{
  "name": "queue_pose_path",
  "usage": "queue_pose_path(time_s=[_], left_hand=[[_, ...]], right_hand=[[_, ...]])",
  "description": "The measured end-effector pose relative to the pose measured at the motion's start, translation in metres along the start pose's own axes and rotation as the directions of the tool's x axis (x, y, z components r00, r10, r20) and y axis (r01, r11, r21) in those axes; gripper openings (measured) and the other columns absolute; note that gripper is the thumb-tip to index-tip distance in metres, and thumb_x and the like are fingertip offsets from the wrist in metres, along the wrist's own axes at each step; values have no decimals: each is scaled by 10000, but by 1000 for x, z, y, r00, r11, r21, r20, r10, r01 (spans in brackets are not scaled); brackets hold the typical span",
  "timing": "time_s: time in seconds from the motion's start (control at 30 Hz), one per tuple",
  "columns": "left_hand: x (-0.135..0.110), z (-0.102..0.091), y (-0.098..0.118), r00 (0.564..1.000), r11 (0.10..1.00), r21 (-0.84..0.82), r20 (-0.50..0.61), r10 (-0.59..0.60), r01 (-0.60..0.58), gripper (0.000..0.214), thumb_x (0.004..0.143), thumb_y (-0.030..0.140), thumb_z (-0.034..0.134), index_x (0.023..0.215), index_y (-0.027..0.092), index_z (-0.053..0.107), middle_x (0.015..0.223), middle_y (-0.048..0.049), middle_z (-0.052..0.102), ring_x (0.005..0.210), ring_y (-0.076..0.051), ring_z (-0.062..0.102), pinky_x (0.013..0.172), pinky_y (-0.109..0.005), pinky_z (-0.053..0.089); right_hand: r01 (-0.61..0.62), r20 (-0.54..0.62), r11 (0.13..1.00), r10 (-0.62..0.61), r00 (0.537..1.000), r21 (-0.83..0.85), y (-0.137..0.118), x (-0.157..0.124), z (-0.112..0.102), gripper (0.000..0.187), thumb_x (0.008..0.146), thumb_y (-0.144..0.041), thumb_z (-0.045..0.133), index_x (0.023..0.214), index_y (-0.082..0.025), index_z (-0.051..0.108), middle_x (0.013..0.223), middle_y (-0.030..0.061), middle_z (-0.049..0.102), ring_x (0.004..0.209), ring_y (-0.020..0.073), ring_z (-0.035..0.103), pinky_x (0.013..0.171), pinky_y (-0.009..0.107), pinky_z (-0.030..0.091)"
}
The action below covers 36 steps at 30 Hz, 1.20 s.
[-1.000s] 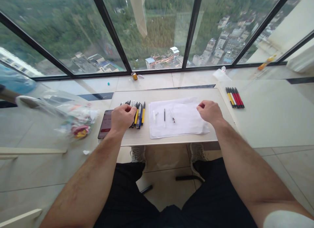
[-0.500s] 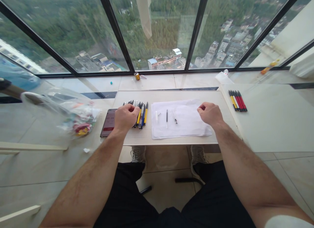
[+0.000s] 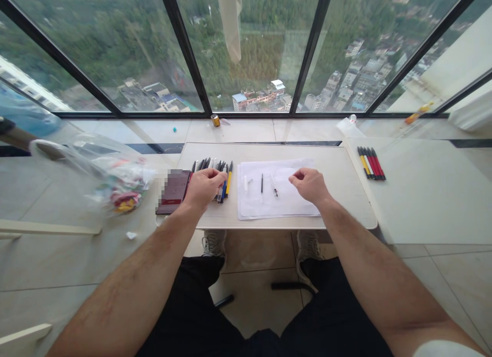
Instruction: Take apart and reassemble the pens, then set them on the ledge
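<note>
The left hand (image 3: 203, 187) lies on the row of pens (image 3: 226, 176) at the left part of the surface (image 3: 346, 198), just beside a dark red phone (image 3: 173, 192). If one pen is being picked, I think it is best to roll it away from its neighbours with the fingertips, so the row does not scatter. The grip is curled down on the pens; I cannot tell if it pinches one. The right hand (image 3: 309, 185) hovers over the white paper (image 3: 284, 207), near the small pen parts (image 3: 262, 183), its grip loosely closed, thumb against forefinger, seemingly empty.
</note>
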State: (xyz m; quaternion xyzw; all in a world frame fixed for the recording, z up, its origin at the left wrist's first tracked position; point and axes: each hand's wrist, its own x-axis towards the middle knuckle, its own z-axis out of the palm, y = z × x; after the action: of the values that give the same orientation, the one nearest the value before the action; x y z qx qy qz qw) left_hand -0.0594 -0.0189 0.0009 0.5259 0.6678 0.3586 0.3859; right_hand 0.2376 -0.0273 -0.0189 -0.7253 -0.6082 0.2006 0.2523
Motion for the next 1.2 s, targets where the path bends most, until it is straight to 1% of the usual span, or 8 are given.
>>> queue_pose_path(time_s=[0.13,0.33,0.67,0.77,0.83,0.97,1.07,1.2], left_hand=[[-23,18,3,976,995,79,212,49,-67,278,732,425,635,624,171,607,531,22,545,484,-104,442,513,-246,342],[-50,34,5,906,906,313,397,149,-286,207,771,350,589,694,182,683,646,-15,661,616,-152,569,607,-267,393],[-49,36,2,864,835,419,489,122,-356,215,787,324,576,757,190,742,753,-58,730,719,-200,645,656,-289,428],[-48,36,3,883,866,387,454,121,-318,197,778,323,590,729,190,727,740,-52,725,719,-199,643,660,-291,436],[-48,37,3,904,930,290,419,87,-225,197,777,341,600,730,182,706,719,-45,712,665,-180,633,624,-281,444],[-47,37,8,910,997,-74,414,-1,35,226,763,367,640,841,156,661,759,-49,702,597,-151,630,492,-243,424],[-49,36,15,909,955,-269,417,-2,125,293,715,359,719,885,135,636,775,-65,702,685,-178,673,521,-243,466],[-52,37,18,900,932,-341,434,39,125,357,649,367,794,848,128,619,699,-52,689,665,-175,662,569,-276,511]], right_hand=[[32,73,999,-29,997,-38,-20,-7,17,213,770,-397,634,678,-206,651,703,5,692,673,143,611,630,254,404],[5,107,969,22,994,-248,-34,-12,31,296,733,-519,645,733,-223,641,724,34,688,719,199,619,622,286,395],[0,132,955,42,990,-298,-33,-13,36,221,736,-410,591,720,-202,663,775,89,710,774,240,652,658,313,428],[-30,101,989,45,994,-142,-34,-14,35,185,700,-364,600,640,-191,629,695,71,690,725,217,640,639,296,428],[-80,131,989,63,989,128,-37,-17,32,176,692,-343,595,614,-185,605,635,44,667,636,170,612,592,263,424],[-226,298,745,38,954,627,-47,-30,29,140,692,-303,591,650,-169,586,550,-1,619,440,89,486,432,207,337],[-270,373,620,-39,927,736,-56,-42,30,98,666,-256,612,678,-163,585,548,-9,623,424,74,473,397,189,299],[-295,427,607,-81,901,738,-66,-53,34,91,661,-239,624,697,-163,588,522,-22,613,429,73,484,394,175,309]])
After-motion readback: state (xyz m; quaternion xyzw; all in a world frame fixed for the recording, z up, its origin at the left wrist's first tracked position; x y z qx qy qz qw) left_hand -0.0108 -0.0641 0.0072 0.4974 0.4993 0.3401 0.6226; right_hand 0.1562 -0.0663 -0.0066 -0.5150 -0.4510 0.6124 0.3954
